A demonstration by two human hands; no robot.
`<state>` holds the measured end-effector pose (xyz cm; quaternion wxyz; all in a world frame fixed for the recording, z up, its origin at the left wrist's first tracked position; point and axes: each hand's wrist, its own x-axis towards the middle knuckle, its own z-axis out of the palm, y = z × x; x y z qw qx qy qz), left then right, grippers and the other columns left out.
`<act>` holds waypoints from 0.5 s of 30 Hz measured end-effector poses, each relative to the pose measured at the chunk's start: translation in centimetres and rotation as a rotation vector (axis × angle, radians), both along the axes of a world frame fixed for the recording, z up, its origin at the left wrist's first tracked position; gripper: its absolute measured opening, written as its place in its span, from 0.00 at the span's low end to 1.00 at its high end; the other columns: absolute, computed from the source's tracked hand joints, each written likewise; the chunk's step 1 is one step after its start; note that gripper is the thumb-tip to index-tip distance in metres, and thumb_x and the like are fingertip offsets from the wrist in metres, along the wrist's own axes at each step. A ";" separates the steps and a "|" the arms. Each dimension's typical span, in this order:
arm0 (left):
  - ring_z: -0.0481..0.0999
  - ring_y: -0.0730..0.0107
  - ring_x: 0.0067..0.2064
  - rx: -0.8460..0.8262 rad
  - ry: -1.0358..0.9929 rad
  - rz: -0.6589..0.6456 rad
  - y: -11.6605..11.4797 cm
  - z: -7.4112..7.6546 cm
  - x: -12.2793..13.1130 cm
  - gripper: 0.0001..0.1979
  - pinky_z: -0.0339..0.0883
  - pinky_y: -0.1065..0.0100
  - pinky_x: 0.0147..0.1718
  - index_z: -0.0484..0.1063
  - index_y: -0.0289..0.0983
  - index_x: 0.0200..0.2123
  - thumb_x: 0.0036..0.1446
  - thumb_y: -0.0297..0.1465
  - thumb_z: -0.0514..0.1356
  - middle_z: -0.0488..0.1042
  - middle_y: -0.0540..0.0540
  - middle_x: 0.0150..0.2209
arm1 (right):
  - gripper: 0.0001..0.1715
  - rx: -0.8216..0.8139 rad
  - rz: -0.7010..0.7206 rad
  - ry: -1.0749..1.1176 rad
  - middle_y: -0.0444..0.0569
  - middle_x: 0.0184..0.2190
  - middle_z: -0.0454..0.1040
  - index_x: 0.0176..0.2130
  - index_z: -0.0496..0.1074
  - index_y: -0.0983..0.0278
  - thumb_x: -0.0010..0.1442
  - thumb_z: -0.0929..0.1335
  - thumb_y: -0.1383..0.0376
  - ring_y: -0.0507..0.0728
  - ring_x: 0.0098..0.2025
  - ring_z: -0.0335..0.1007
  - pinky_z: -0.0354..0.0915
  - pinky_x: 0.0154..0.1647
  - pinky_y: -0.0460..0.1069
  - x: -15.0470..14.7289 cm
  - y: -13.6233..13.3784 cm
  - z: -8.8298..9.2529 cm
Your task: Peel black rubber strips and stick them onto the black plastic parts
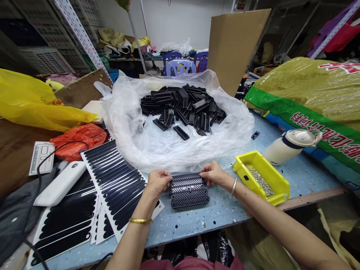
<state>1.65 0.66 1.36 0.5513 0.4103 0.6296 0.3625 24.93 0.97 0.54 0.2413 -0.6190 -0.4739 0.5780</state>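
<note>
Several black plastic strips (189, 195) with a lattice surface lie side by side on the blue speckled table in front of me. My left hand (159, 181) pinches the left end of the farthest strip (185, 176). At that strip's right end, my right hand (213, 174) has its thumb and fingers closed on it. Small shiny spots show on some of the strips. Beyond my hands, a clear plastic bag (126, 146) lies spread open with a heap of black plastic pieces (182, 101) in it.
To the right stands a yellow bin (281, 191) of small metal parts (260, 180), with a white bottle (289, 146) behind. Sheets of black strip-shaped stickers (112, 176) lie to the left, near a white device (62, 183). A large printed sack (309, 101) borders the far right.
</note>
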 end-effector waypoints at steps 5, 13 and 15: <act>0.56 0.80 0.11 -0.018 -0.025 -0.022 -0.1 -0.1 -0.5 0.08 0.44 0.76 0.10 0.68 0.36 0.18 0.32 0.33 0.63 0.64 0.53 0.10 | 0.06 -0.004 0.004 0.015 0.41 0.12 0.67 0.22 0.72 0.67 0.49 0.67 0.73 0.49 0.11 0.61 0.50 0.09 0.40 0.0 0.1 -0.3; 0.56 0.80 0.13 0.019 0.074 -0.228 1.0 0.7 -1.2 0.03 0.45 0.75 0.13 0.73 0.35 0.19 0.34 0.28 0.61 0.64 0.54 0.10 | 0.05 0.024 0.010 0.027 0.41 0.12 0.67 0.23 0.72 0.67 0.50 0.68 0.72 0.48 0.12 0.63 0.51 0.09 0.40 0.1 0.0 0.0; 0.55 0.79 0.14 0.026 0.110 -0.307 1.3 1.0 -1.3 0.03 0.45 0.75 0.14 0.74 0.35 0.18 0.35 0.27 0.60 0.63 0.55 0.10 | 0.05 0.024 0.003 0.035 0.40 0.12 0.67 0.23 0.72 0.67 0.49 0.68 0.72 0.47 0.11 0.62 0.51 0.09 0.40 0.1 0.0 0.1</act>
